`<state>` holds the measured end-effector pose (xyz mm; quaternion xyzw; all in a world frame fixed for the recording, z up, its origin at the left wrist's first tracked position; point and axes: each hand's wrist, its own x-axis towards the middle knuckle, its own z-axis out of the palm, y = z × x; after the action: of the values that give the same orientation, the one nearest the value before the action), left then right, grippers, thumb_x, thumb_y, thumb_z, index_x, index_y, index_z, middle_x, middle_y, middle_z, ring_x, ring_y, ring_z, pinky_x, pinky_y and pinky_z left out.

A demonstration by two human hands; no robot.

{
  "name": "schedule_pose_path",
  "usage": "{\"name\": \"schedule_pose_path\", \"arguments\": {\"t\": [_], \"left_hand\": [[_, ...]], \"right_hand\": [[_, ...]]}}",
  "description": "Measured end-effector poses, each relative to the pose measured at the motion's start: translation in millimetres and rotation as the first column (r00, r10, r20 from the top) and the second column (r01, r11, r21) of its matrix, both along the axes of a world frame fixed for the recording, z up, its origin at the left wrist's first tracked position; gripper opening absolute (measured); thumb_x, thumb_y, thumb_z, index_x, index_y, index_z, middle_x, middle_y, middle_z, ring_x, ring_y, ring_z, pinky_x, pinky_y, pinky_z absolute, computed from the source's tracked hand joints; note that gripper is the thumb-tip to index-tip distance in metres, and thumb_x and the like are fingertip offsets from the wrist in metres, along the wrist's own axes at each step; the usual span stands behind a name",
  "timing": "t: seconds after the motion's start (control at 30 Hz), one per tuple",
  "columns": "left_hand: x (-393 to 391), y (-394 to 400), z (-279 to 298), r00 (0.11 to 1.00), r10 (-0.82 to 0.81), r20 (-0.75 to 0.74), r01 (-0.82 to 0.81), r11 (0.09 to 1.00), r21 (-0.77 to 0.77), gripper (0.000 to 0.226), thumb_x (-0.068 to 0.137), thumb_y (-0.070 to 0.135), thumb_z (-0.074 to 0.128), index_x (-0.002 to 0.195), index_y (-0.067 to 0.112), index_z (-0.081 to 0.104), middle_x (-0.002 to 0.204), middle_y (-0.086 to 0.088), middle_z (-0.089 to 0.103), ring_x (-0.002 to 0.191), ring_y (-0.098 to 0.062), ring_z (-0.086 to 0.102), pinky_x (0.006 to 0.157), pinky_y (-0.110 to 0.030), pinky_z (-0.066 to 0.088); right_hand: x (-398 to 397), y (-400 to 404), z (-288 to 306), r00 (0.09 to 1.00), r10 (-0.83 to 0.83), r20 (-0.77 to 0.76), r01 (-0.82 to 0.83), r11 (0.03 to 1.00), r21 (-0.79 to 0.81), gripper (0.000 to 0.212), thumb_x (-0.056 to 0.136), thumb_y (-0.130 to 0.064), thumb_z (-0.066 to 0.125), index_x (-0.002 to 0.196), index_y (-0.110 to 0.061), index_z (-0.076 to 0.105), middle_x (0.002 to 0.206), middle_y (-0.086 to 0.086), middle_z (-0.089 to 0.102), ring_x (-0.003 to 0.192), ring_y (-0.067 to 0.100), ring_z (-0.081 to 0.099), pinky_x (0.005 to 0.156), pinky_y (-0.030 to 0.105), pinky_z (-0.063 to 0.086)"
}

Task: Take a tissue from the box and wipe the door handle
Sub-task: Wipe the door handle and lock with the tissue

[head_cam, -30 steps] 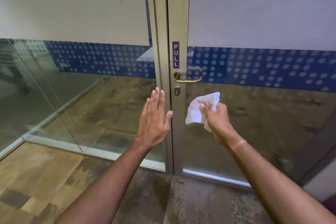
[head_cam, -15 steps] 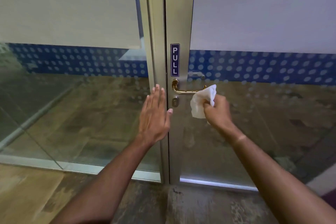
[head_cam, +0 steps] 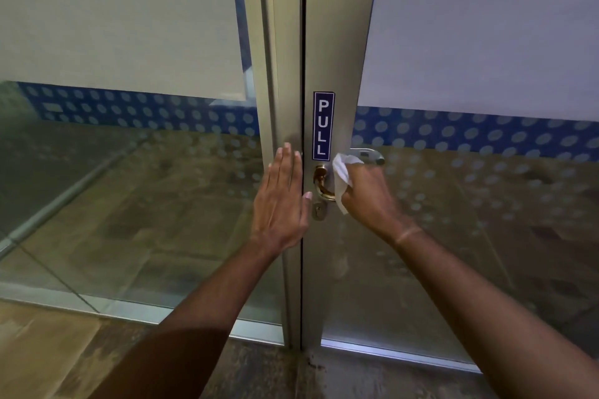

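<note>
A brass lever door handle (head_cam: 321, 181) sits on the metal door frame under a blue PULL sign (head_cam: 323, 125). My right hand (head_cam: 368, 193) is closed over the lever with a white tissue (head_cam: 340, 176) pressed between palm and handle; most of the lever is hidden. A keyhole (head_cam: 319, 212) shows just below the handle. My left hand (head_cam: 280, 201) lies flat with fingers together and extended against the fixed frame left of the door gap. No tissue box is in view.
Glass panels with frosted film and a blue dotted band stand on both sides of the frame (head_cam: 337, 42). A grey handle (head_cam: 369, 155) shows through the glass on the far side. Wood-patterned floor (head_cam: 48, 350) lies below.
My right hand rose with the tissue from below the handle and closed over the lever. My left hand moved up against the frame. The view came closer to the door.
</note>
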<state>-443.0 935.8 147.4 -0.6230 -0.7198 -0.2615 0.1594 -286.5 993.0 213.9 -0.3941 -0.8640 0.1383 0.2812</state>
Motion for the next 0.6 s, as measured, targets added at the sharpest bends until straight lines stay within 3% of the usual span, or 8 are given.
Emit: {"name": "schedule_pose_path", "arguments": {"t": [0.07,0.17,0.3,0.43,0.6], "left_hand": [[-6.7,9.9,-0.4,1.000,-0.014,-0.014,0.014,1.000,0.018,0.077,0.093,0.030,0.041,0.154,0.004,0.002,0.163,-0.015,-0.005,0.151,-0.025,-0.006,0.123,-0.043,0.009],[-15.1,20.7,-3.4,0.999,-0.033,-0.035,0.035,0.998,0.053,0.076,0.091,0.026,0.040,0.153,0.001,0.005,0.162,-0.018,-0.002,0.151,-0.028,-0.004,0.122,-0.047,0.012],[-24.8,33.6,-8.4,0.996,-0.061,-0.060,0.067,0.992,0.105,0.077,0.084,0.020,0.038,0.152,-0.003,0.010,0.161,-0.022,0.002,0.151,-0.032,-0.001,0.121,-0.050,0.016],[-28.4,41.8,-14.2,0.993,-0.114,-0.029,0.117,0.975,0.187,0.075,0.084,0.021,0.033,0.151,-0.002,0.007,0.159,-0.025,0.006,0.150,-0.027,-0.006,0.122,-0.047,0.010],[-34.8,53.8,-25.2,0.993,-0.099,-0.070,0.110,0.979,0.169,0.090,0.093,0.033,0.041,0.148,0.013,-0.027,0.154,-0.001,-0.038,0.146,-0.016,-0.026,0.122,-0.038,-0.005]], "right_hand": [[-12.5,6.6,-0.7,0.999,0.044,0.019,-0.045,0.997,0.067,0.031,0.080,0.011,0.053,0.102,-0.007,0.065,0.098,0.012,0.068,0.088,0.027,0.063,0.071,0.036,0.054],[-26.0,9.5,-1.8,0.988,0.073,0.135,-0.088,0.990,0.110,0.015,0.079,0.002,0.052,0.078,-0.013,0.053,0.085,0.006,0.065,0.082,0.028,0.060,0.066,0.034,0.046],[-33.0,12.8,-5.1,0.971,0.000,0.238,-0.040,0.985,0.166,0.017,0.074,-0.007,0.052,0.089,-0.010,0.058,0.094,0.006,0.066,0.086,0.030,0.059,0.063,0.030,0.035],[-40.7,7.7,-7.5,0.940,-0.021,0.341,-0.030,0.989,0.143,0.032,0.075,-0.015,0.049,0.104,-0.012,0.063,0.108,0.008,0.063,0.095,0.033,0.060,0.070,0.038,0.050],[-44.1,1.9,-16.4,0.940,-0.035,0.339,-0.011,0.991,0.133,0.041,0.083,-0.024,0.048,0.118,-0.011,0.064,0.122,0.013,0.063,0.096,0.033,0.063,0.075,0.036,0.052]]}}
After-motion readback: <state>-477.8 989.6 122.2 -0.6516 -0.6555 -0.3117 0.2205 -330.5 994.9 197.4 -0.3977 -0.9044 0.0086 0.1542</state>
